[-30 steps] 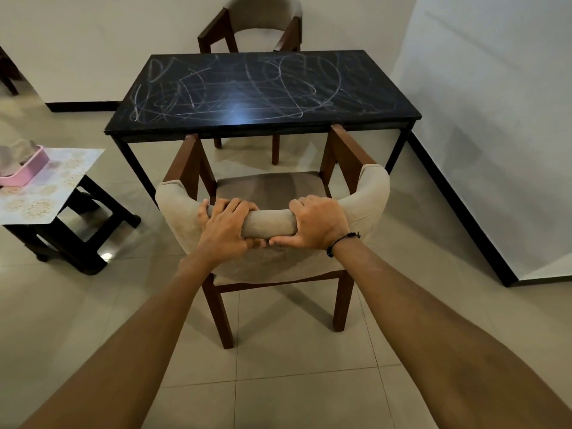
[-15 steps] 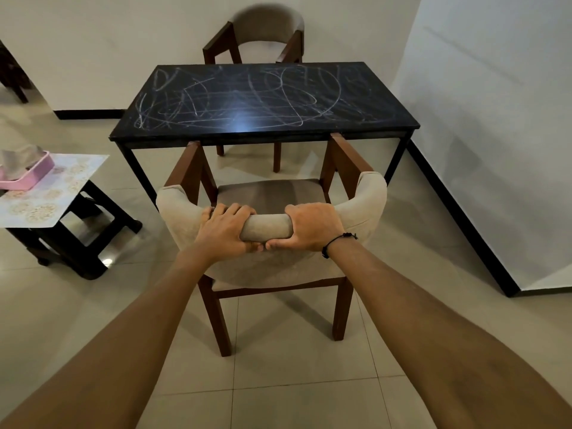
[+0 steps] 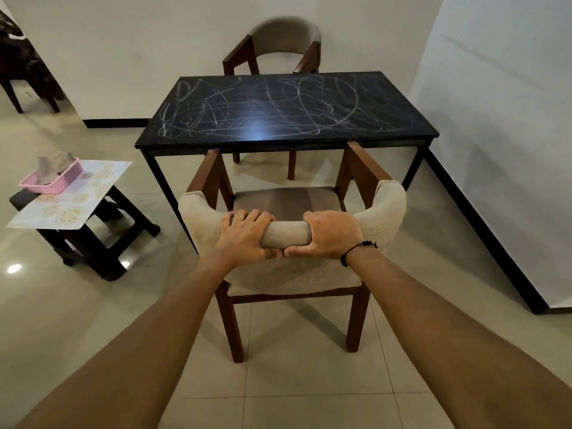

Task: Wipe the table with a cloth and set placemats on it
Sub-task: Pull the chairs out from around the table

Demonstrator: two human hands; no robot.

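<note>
A black table (image 3: 288, 109) stands ahead, its top covered in white chalk scribbles. Between me and it is a beige padded chair (image 3: 387, 205) with a brown wooden frame. My left hand (image 3: 244, 235) and my right hand (image 3: 332, 233) both grip the top of its curved backrest, fingers curled over the padding. On a dark stool at the left lies a patterned placemat (image 3: 77, 196) and on it a pink tray (image 3: 52, 179) holding a grey cloth (image 3: 54, 161).
A second beige chair (image 3: 283, 41) stands behind the table against the wall. A white wall panel with a black skirting (image 3: 483, 224) runs along the right. Dark furniture (image 3: 21, 69) shows at the far left. Beige floor tiles lie around me.
The chair has slid back from the table toward me, both hands keeping their grip on the backrest. The view has widened to show more of the stool and far chair.
</note>
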